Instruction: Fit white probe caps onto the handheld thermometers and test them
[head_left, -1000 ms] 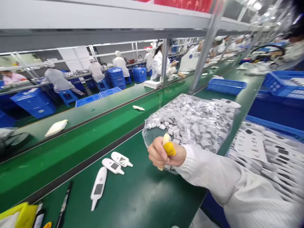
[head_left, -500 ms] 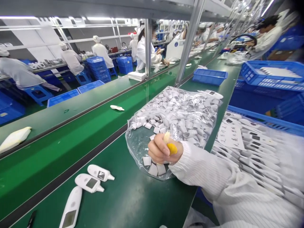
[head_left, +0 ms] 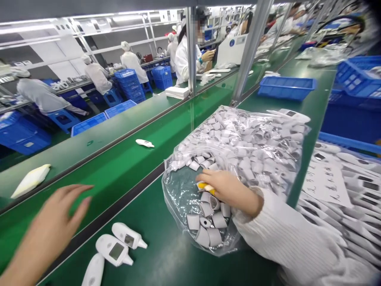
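Observation:
My right hand [head_left: 223,186] reaches over a clear plastic bag [head_left: 174,190] of small white curved plastic caps [head_left: 218,220]. Its fingers are bent together, with yellow coverings [head_left: 205,186] showing at the thumb side; what they pinch, if anything, is hidden. At the left, my left hand [head_left: 55,224] hovers over the green belt, slightly blurred, fingers apart and nothing in them. Between the hands lie white ear thermometers: one with its screen up [head_left: 114,250], a smaller one [head_left: 129,236] touching it, and a longer body [head_left: 93,270] cut off by the lower edge.
One white thermometer [head_left: 145,143] rests on the green belt [head_left: 119,159]. A folded pale pad [head_left: 31,181] lies beyond it. To the right, a crate holds many white bodies [head_left: 357,198] under a handwritten paper [head_left: 324,180]. A blue bin [head_left: 285,88] and metal post [head_left: 253,47] stand ahead.
My left hand has come into view from the lower left. My right hand has turned palm down over the caps, and more caps lie near the bag's mouth. The view has shifted.

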